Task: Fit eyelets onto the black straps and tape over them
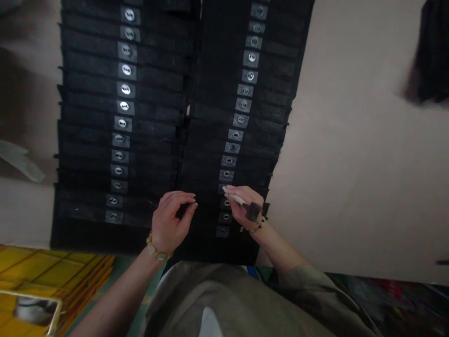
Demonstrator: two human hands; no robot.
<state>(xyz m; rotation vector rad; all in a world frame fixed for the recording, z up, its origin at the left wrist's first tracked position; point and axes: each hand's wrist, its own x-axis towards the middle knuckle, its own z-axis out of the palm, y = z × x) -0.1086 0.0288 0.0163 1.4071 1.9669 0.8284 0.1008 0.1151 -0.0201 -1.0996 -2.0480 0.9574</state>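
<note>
Overlapping black fabric-like pieces lie in two columns, a left stack (pixel 150 117) and a right stack (pixel 210 159). Each visible strip carries a small grey rectangular patch (pixel 240 120) with a pale oval and a dark mark. My right hand (pixel 247 203) grips a slim white tool (pixel 235 196) with a dark blocky end (pixel 253 212); its pale tip is at a patch low in the right column. Its exact kind is unclear. Over the gap between the stacks, my left hand (pixel 172 220) is curved, thumb and fingertips close but slightly apart, with nothing visible between them.
The stacks lie on a pale table (pixel 351 164). A dark blurred item (pixel 431 56) is at the upper right, and a whitish strip (pixel 21 161) at the left. Yellow crates (pixel 52 276) stand below the table's front left edge.
</note>
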